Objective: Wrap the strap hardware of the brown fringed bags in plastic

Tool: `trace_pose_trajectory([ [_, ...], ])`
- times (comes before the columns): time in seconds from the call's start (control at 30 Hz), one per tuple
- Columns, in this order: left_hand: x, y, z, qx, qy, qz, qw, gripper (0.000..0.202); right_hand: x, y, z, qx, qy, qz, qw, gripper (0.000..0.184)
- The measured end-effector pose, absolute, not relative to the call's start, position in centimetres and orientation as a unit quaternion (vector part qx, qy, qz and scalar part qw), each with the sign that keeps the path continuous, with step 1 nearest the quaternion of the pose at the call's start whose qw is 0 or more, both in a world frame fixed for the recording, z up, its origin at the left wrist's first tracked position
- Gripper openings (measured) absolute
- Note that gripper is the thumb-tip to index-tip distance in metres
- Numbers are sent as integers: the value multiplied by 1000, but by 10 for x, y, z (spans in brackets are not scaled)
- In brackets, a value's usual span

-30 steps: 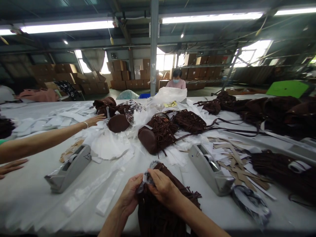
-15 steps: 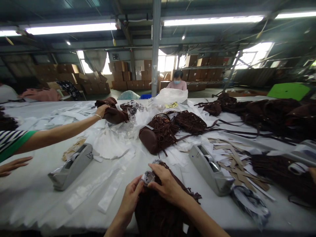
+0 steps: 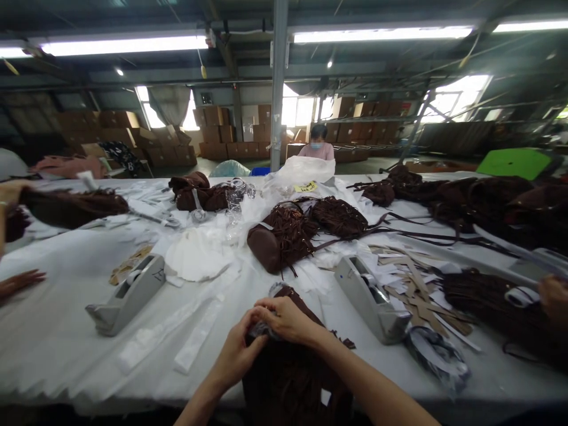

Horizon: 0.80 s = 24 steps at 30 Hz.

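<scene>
A brown fringed bag (image 3: 296, 378) lies on the table right in front of me, its lower part running out of view. At its upper end my left hand (image 3: 239, 343) and my right hand (image 3: 284, 320) come together, fingers curled round a small piece wrapped in clear plastic (image 3: 265, 329). Most of that piece is hidden by my fingers. Just beyond them another plastic-covered part (image 3: 278, 288) shows at the bag's far edge. A small white tag (image 3: 325, 396) lies on the fringe.
Grey tape dispensers (image 3: 128, 296) (image 3: 373, 302) stand on both sides. More brown bags (image 3: 284, 236) lie ahead among white paper. A plastic-wrapped coil (image 3: 437, 358) and card strips (image 3: 415, 290) lie right. Co-workers' hands (image 3: 22, 283) (image 3: 552, 302) reach in from both sides.
My hands have closed together over the wrapped piece, which showed openly before. At left, a co-worker's arm has drawn back from the middle, and a brown bag now hangs from a hand there.
</scene>
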<state>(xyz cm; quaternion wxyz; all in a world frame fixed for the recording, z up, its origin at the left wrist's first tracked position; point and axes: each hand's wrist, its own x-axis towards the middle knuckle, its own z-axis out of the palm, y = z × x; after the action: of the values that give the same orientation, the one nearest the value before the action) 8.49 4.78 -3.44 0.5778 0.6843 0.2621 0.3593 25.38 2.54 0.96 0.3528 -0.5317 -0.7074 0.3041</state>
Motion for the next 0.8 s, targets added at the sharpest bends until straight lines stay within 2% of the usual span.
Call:
trace_pose_trajectory([
  [0.1,85,43,-46,708,281,401,509,28,253,29,1,-584,-649,341,350,51],
  [0.2,84,41,-52,745,282,413,442,7,256,32,-3,-599,-626,367,338,60],
  [0.27,83,41,-51,766,284,402,414,5,259,31,-2,-585,-631,392,324,62],
  [0.43,79,44,-43,784,263,377,417,13,263,21,6,-554,-632,452,300,46],
  [0.53,76,44,-43,787,251,375,420,5,261,17,7,-559,-632,432,319,41],
  [0.7,73,38,-57,768,267,392,429,14,256,12,3,-544,-662,371,358,18],
  [0.8,71,33,-67,760,287,398,426,16,259,7,-1,-540,-673,349,364,14],
])
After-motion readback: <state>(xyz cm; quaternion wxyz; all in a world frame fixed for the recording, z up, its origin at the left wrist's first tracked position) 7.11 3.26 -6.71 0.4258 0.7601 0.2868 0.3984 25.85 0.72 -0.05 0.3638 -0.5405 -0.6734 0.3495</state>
